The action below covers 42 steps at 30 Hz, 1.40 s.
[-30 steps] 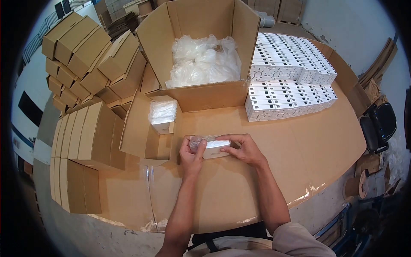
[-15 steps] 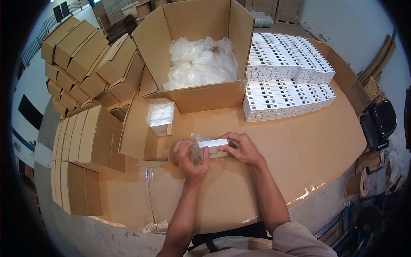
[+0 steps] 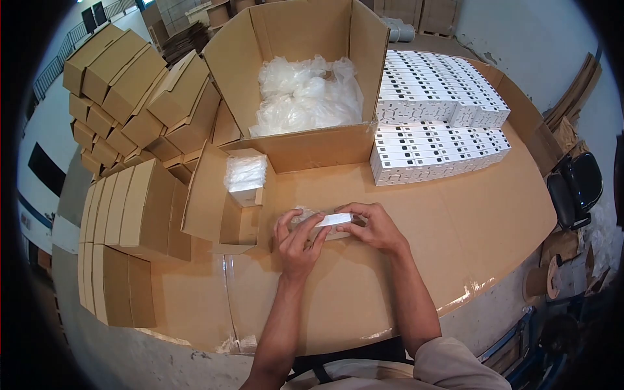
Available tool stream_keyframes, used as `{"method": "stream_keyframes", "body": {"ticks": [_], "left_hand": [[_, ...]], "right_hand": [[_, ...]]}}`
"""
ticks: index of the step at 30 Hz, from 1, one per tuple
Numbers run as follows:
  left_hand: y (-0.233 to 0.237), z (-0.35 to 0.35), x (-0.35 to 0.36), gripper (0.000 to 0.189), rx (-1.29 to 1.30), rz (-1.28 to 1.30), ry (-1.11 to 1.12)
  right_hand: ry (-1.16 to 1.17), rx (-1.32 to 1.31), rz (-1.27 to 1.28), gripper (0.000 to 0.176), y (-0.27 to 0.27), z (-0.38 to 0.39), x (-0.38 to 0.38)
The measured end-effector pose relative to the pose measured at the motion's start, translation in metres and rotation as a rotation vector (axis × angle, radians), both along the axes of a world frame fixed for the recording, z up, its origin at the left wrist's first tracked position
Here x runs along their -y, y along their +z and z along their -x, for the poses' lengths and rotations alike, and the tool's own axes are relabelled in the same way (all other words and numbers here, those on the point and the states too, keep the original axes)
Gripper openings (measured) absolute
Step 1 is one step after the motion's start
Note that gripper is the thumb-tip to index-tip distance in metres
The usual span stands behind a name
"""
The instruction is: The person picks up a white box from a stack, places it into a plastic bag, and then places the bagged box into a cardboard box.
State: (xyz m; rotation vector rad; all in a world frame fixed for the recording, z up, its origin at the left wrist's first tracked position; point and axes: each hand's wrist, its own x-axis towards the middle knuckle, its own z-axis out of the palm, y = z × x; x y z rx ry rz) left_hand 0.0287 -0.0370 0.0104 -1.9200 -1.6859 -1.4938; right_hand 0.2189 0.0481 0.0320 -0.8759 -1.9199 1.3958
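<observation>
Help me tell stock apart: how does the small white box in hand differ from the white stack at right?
The small white box shows a plain top; the white stack carries rows of dark squares. The box is held in the fingers; the stack stands untouched. The box is single; the stack has many pieces in two tiers. Both show white.

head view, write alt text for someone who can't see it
A person's left hand and right hand hold a small white box and clear plastic over a cardboard surface. Behind stand an open carton of crumpled plastic and stacked white boxes; brown boxes are piled at left.
</observation>
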Motion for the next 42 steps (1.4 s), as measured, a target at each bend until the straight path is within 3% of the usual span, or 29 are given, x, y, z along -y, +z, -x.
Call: {"method": "stream_keyframes", "body": {"ticks": [4, 22, 24, 27, 30, 42], "left_hand": [[-0.001, 0.002, -0.002, 0.034, 0.06, 0.017, -0.027], [-0.013, 0.008, -0.005, 0.032, 0.8, 0.397, -0.261], [-0.017, 0.011, -0.007, 0.034, 0.816, 0.426, -0.294], [-0.018, 0.013, -0.008, 0.037, 0.813, 0.444, -0.316], [-0.018, 0.013, -0.009, 0.04, 0.811, 0.439, -0.336], [-0.022, 0.016, -0.011, 0.046, 0.796, 0.436, -0.368]], "right_hand": [[-0.005, -0.037, -0.022, 0.028, -0.008, 0.0, -0.001], [-0.021, -0.054, -0.117, 0.027, 0.008, 0.002, 0.0], [-0.052, -0.095, -0.176, 0.03, 0.007, 0.003, 0.001], [-0.094, -0.116, -0.033, 0.037, 0.012, 0.006, 0.006], [-0.096, -0.008, -0.209, 0.04, 0.009, 0.003, 0.005], [-0.058, 0.245, -0.319, 0.027, 0.026, 0.003, 0.014]]}}
